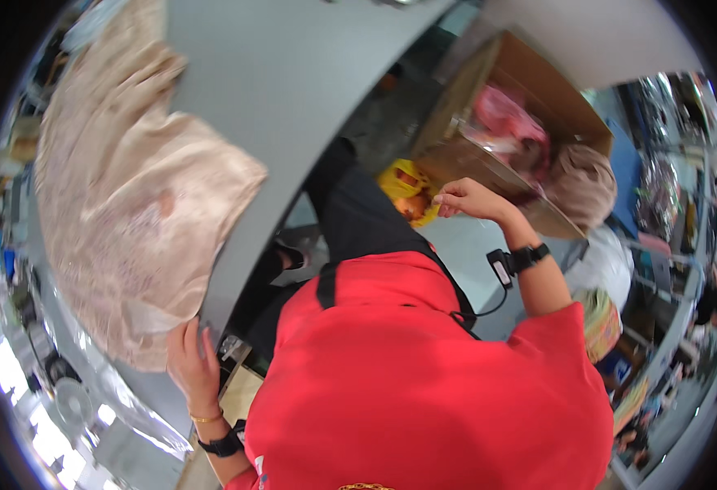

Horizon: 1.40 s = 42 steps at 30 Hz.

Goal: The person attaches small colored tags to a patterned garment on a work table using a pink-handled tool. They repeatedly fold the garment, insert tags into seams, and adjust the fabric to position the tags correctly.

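A pale beige satin garment (130, 220) with a faint printed pattern lies spread on the grey table (268, 65) at my left. My left hand (195, 366) rests at its near edge, fingers stretched out and touching the cloth. On my right, beside my thigh, is a yellow plastic bag (397, 181) with something orange-brown showing in it. My right hand (474, 201) is closed in a pinch at the bag's edge and appears to hold it. The thumb and fingertips partly hide the spot they grip.
An open cardboard box (456, 122) stands beyond my right hand, holding pink plastic-wrapped cloth (509, 114). A brown cloth (583, 188) hangs over its side. A white plastic bag (607, 265) sits right of my forearm. Shelving with packed goods curves along the right rim.
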Each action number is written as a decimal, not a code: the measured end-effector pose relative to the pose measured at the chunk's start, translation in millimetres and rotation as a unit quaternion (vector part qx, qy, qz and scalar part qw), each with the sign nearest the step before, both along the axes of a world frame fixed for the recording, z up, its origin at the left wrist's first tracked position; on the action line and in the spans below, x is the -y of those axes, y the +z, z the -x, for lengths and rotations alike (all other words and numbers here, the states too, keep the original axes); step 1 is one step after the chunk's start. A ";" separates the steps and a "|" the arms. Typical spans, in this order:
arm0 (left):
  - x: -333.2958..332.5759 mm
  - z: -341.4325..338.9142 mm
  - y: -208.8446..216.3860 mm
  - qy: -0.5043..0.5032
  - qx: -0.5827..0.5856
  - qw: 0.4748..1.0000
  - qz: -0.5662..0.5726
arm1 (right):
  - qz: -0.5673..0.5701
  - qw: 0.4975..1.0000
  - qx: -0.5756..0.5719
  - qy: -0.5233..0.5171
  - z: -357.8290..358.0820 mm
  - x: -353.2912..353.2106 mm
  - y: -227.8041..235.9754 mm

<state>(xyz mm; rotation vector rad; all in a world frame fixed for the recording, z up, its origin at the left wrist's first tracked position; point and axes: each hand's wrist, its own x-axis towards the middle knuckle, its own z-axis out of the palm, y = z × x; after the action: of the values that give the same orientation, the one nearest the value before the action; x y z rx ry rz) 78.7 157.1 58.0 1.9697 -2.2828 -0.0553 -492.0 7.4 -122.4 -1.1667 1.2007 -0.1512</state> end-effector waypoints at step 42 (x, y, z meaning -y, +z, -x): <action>128.9 121.9 -4.0 -0.120 -0.004 0.988 -0.094 | -0.147 0.962 -0.062 -0.220 8.3 -100.8 -265.4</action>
<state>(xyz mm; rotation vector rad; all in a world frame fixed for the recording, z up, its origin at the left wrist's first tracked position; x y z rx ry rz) -43.3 28.2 54.0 1.7571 -2.5820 -0.3101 -500.3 108.3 -387.8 -0.6468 1.5264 -0.2278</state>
